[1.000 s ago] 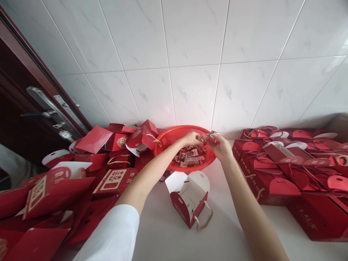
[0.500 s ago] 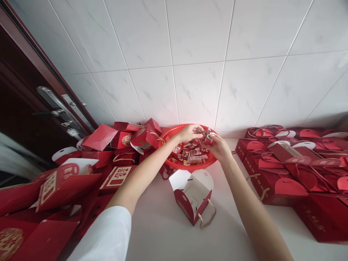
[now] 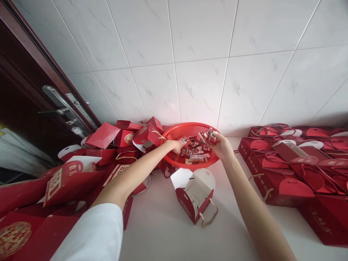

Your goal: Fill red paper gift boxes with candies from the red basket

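Observation:
A red plastic basket (image 3: pixel 190 166) holds a heap of small wrapped candies (image 3: pixel 197 150), mostly red with some pale ones. My left hand (image 3: pixel 178 146) is down inside it at the left, its fingers curled in among the wrappers; what they grip, if anything, is hidden. Over the basket's right rim, my right hand (image 3: pixel 224 146) is closed on several wrapped candies (image 3: pixel 210 136), brown, red and white. In front of the basket stands an open red gift box (image 3: pixel 194 195) with a white inside and a rope handle; its flaps are spread.
Red gift boxes (image 3: pixel 70 181) lie piled at the left, some open. Rows of red boxes with cord handles (image 3: pixel 282 174) stand at the right. Behind the white tabletop (image 3: pixel 163 232) rises a tiled wall (image 3: pixel 201 90). A dark door with a metal handle (image 3: pixel 61 108) is at far left.
My left hand has moved away from my right hand, down and left into the candies. My right hand stays near the right rim with its candies. The view has shifted slightly.

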The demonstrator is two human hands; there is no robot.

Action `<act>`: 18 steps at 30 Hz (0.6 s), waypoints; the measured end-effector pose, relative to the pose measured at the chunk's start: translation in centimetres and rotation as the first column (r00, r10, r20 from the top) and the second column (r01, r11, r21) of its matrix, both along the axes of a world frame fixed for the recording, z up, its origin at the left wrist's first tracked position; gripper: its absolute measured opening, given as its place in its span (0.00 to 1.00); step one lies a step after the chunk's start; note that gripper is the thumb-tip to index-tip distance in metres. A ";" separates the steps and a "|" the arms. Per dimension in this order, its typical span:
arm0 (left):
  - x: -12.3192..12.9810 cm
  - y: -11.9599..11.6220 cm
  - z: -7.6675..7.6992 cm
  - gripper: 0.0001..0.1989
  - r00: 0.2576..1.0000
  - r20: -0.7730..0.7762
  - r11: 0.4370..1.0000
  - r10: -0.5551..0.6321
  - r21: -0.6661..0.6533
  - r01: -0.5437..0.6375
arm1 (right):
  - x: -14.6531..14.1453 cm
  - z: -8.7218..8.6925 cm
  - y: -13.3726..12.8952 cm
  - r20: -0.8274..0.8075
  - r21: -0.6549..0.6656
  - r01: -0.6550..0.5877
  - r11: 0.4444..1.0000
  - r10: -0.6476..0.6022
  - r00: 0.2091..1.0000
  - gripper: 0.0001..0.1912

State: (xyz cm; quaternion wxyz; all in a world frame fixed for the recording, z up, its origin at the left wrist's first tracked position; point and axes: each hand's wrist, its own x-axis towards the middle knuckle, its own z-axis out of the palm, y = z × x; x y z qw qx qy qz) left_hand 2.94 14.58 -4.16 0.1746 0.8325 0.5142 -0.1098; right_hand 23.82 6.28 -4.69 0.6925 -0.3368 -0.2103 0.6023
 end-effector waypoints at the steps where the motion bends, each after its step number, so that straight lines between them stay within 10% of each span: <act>1: 0.1 -0.1 0.0 0.23 0.998 -0.066 1.000 -0.003 -0.005 0.003 | 0.0 0.1 -0.1 0.000 -0.002 0.004 1.000 -0.004 1.000 0.05; 8: 0.7 -0.9 -0.2 0.19 0.979 -0.197 0.986 0.050 -0.146 -0.080 | 0.0 0.1 -0.2 -0.003 0.012 -0.003 1.000 0.003 1.000 0.06; 18: 0.0 -1.0 1.3 0.06 0.985 0.147 0.975 0.094 -0.215 -0.061 | -0.1 0.3 -0.2 0.001 0.024 -0.018 1.000 0.018 1.000 0.07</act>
